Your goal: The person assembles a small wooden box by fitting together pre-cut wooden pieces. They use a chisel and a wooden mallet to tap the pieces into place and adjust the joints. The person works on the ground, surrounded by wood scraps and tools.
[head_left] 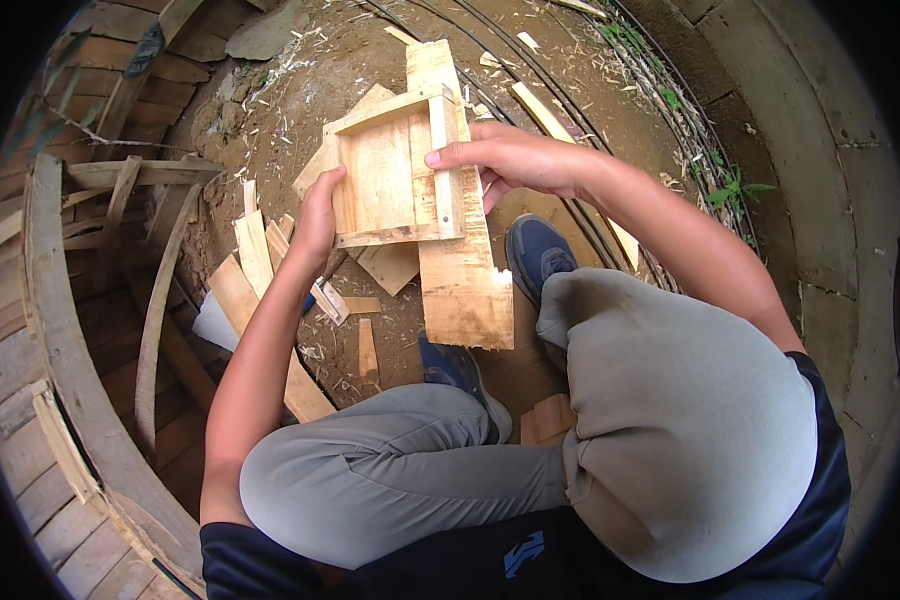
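Between my hands is a shallow wooden box [377,180], its low rim strips surrounding a pale board bottom. My left hand [320,215] closes on its left edge, thumb at the rim. On the opposite side, my right hand [515,160] has its thumb over the right rim strip, with the other fingers mostly hidden behind. A long rough plank [467,300] lies along the box's right side, sticking out past it at both ends; its lower end is ragged. Whether the plank is fastened to the box I cannot tell. Small nail heads show at the strip's corners.
Below the box, wood offcuts [255,250] and shavings litter the dirt ground [270,110]. Dark cables [540,75] run along the right, near a concrete edge [820,180]. A curved wooden frame [60,300] stands at left. My blue shoes [542,255] are close beneath.
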`<move>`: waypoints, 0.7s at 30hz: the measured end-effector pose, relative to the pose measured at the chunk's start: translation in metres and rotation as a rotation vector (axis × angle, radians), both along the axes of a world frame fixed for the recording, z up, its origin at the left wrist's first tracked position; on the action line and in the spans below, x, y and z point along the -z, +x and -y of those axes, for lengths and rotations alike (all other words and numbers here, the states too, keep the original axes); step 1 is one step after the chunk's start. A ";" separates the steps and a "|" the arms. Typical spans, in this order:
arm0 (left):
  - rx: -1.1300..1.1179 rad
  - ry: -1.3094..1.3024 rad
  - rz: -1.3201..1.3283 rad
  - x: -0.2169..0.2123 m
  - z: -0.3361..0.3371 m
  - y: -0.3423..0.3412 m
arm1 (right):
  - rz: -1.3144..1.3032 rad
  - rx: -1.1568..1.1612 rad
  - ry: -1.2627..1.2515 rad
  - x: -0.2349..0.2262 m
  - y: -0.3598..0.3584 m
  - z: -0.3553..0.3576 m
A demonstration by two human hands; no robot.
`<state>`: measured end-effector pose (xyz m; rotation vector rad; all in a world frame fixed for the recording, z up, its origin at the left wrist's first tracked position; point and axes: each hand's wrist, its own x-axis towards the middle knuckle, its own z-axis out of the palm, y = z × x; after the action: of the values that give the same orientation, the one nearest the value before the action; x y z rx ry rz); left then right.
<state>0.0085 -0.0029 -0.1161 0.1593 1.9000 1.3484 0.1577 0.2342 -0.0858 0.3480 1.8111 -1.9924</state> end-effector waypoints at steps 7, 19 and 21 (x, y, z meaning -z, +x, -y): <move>0.143 -0.134 0.067 0.010 0.003 -0.007 | 0.100 0.104 -0.041 0.003 0.002 0.004; 0.657 0.118 -0.703 -0.041 -0.007 0.007 | 0.134 0.275 0.055 0.001 0.002 -0.002; 0.769 0.136 -0.767 -0.047 -0.013 0.018 | 0.138 0.316 0.042 -0.002 0.001 -0.001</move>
<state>0.0267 0.0097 -0.0694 1.4855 1.9711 0.9129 0.1590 0.2356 -0.0835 0.8080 1.8018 -2.0752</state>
